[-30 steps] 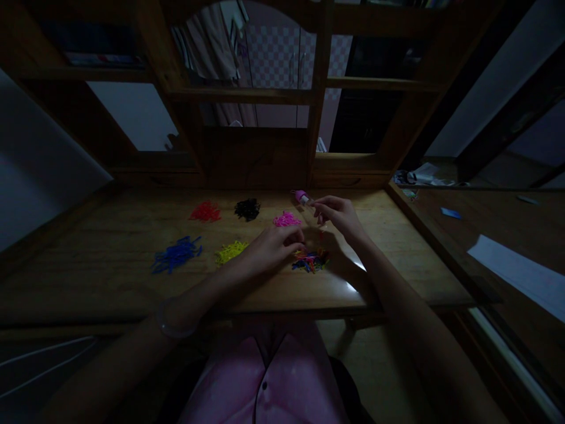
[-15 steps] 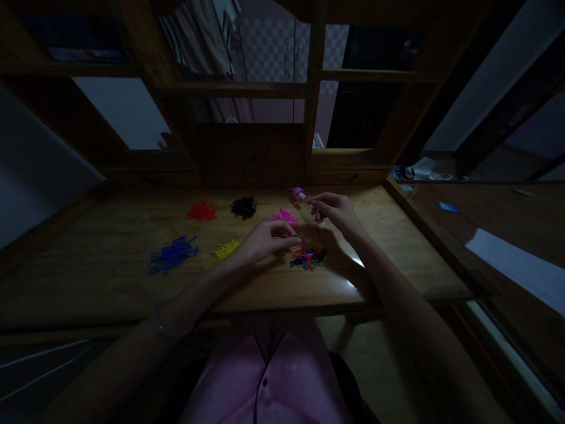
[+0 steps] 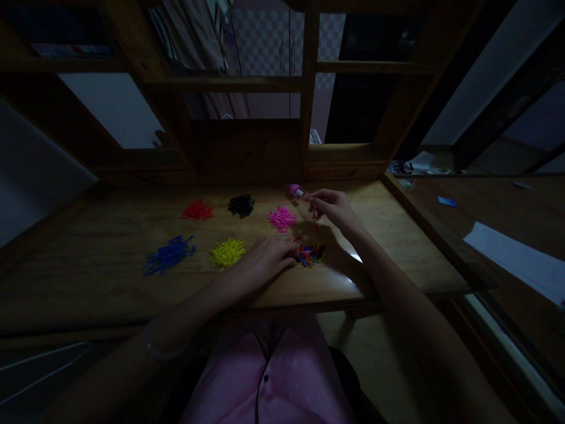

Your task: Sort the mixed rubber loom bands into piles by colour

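My right hand [image 3: 331, 207] is closed around a small clear tube with a pink cap [image 3: 295, 189], the cap pointing away to the upper left. My left hand [image 3: 272, 256] rests low over the table, its curled fingertips touching the left edge of a mixed-colour pile of thin little bands [image 3: 311, 254]; what they pinch, if anything, is hidden. Just beyond this hand lies a pink pile [image 3: 282, 218]. A yellow pile [image 3: 227, 253] sits to its left. Farther off are a black pile [image 3: 241, 205], a red pile [image 3: 197, 209] and a blue pile [image 3: 169, 255].
The piles lie on a wooden desk [image 3: 115, 235] with a shelf frame [image 3: 247, 153] along its back. On the right, a lower brown surface [image 3: 494, 203] carries a white paper sheet [image 3: 516, 253] and a small blue card [image 3: 446, 201]. The room is dim.
My left hand has lowered from above the mixed pile onto its left edge, turning knuckles up. More of the yellow and pink piles now shows. My right hand still holds the tube.
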Available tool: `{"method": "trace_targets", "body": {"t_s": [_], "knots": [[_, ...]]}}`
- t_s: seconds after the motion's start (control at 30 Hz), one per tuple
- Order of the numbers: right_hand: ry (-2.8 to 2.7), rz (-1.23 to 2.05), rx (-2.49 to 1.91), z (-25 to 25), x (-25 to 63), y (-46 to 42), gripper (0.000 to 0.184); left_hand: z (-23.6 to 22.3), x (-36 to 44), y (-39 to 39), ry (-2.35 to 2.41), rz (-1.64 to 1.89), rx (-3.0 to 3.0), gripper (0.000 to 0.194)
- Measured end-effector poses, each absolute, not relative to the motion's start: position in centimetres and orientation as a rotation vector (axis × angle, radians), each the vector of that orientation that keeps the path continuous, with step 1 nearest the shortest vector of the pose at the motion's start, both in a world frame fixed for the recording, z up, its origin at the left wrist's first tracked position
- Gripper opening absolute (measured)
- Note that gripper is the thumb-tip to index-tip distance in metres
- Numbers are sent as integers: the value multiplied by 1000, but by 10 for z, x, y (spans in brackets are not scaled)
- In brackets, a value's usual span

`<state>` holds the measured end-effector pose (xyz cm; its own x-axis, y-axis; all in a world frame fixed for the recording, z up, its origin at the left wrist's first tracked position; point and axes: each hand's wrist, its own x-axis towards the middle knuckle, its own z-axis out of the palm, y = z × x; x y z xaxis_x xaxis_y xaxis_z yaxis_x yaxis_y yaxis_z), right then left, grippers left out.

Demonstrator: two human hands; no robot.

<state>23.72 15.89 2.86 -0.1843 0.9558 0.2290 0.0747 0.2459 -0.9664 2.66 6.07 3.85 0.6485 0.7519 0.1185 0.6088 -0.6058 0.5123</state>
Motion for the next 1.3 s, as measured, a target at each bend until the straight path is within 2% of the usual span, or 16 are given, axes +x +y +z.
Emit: {"method": "trace_targets", "body": {"t_s": [0.17,0.53,0.8,0.93,1.1,1.3], "knots": [[-1522,1086,-1033,29,237,159,23,45,26,59,1100,391,2361,12],[-1525,1109,-1004,32,242,160,25,49,21,66,1058,419,2189,2],[-1516,1144,-1002,32,243,161,23,42,3,97,999,494,1866,16],[-1513,1148,-1022,30,241,161,22,51,-25,124,1233,492,1977,25],[-1565,1152,-1067,29,242,162,21,60,-71,170,1723,606,2246,16],[-2315,1462,-966,47,278,155,29,42,-88,184,1858,463,2416,9]]}}
